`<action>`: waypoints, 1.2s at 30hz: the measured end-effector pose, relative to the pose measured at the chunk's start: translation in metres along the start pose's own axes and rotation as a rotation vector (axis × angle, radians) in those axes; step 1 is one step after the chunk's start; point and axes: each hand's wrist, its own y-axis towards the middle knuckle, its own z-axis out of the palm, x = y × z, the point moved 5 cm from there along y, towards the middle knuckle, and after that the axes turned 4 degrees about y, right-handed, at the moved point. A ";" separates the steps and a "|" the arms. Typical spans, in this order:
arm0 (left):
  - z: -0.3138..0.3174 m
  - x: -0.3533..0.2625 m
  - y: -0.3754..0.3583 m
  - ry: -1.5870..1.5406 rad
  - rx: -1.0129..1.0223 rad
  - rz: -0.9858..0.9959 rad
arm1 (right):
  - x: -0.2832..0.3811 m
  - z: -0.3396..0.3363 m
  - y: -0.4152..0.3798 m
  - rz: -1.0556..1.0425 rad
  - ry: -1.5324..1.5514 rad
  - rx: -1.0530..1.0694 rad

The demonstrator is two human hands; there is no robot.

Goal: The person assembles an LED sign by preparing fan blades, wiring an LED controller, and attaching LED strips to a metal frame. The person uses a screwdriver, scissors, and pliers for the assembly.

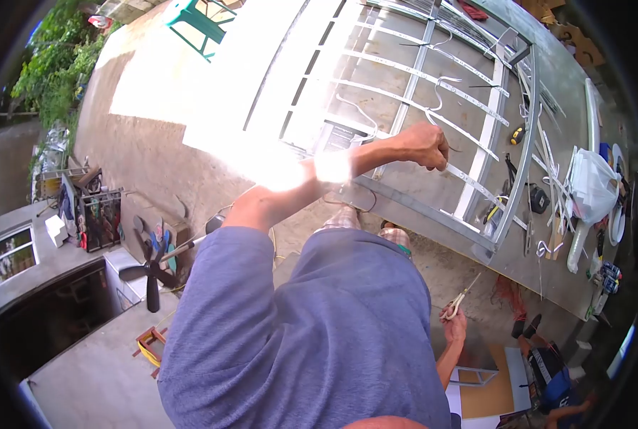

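Note:
My left hand (427, 146) is closed over a white strip with small square marks (476, 187), one of several strung across a metal frame (433, 207). A thin dark strand, like a cable tie, sticks out of its fingers; similar dark ends poke out from other strips. Whether the fingers also grip the strip is hidden. Down by my right side, my right hand (456, 327) holds a pair of scissors (462, 299) with pale handles, their blades pointing up and away from the frame's corner. Loose white wires (440, 93) curl between the strips.
The frame lies on a large table (540, 275). At its right are a plastic bag (594, 186), a yellow-black tape measure (517, 135) and loose strips. A green stool (201, 25) stands at the far left, a fan (149, 270) nearer. Another person (547, 372) is at lower right.

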 end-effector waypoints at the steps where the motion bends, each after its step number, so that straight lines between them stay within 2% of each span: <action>1: 0.001 0.004 0.002 0.018 -0.014 0.002 | 0.000 0.000 0.000 0.006 -0.005 -0.003; 5: -0.004 0.015 0.007 0.053 -0.020 -0.007 | 0.004 -0.008 0.003 0.007 -0.062 -0.004; 10: -0.040 0.045 -0.038 0.009 0.074 -0.183 | 0.007 -0.004 0.004 0.001 -0.078 -0.028; 11: -0.051 0.054 -0.048 0.083 0.050 -0.152 | 0.007 0.000 0.004 0.015 -0.084 -0.030; 13: -0.071 0.087 -0.070 -0.002 0.117 -0.327 | 0.007 0.005 0.007 0.037 -0.117 -0.041; 18: -0.105 0.135 -0.106 0.155 0.121 -0.484 | 0.007 0.019 0.007 0.107 -0.157 -0.050; 20: -0.104 0.147 -0.106 0.164 0.133 -0.493 | 0.006 0.021 0.007 0.115 -0.153 -0.048; 24: -0.096 0.127 -0.093 0.179 0.179 -0.402 | 0.004 0.026 0.010 0.099 -0.137 -0.038; 27: -0.096 0.129 -0.087 0.168 0.188 -0.392 | 0.019 0.031 0.013 -0.116 0.086 -0.036; 30: -0.103 0.128 -0.089 0.181 0.187 -0.400 | 0.060 0.048 0.015 -0.364 0.226 -0.122; 33: -0.106 0.129 -0.094 0.288 0.165 -0.381 | 0.123 0.071 0.022 -0.609 0.081 -0.199; 35: -0.105 0.136 -0.095 0.200 0.132 -0.393 | 0.156 0.071 0.038 -0.613 -0.083 -0.379; 36: -0.104 0.141 -0.096 0.154 0.112 -0.402 | 0.179 0.070 0.043 -0.621 -0.364 -0.548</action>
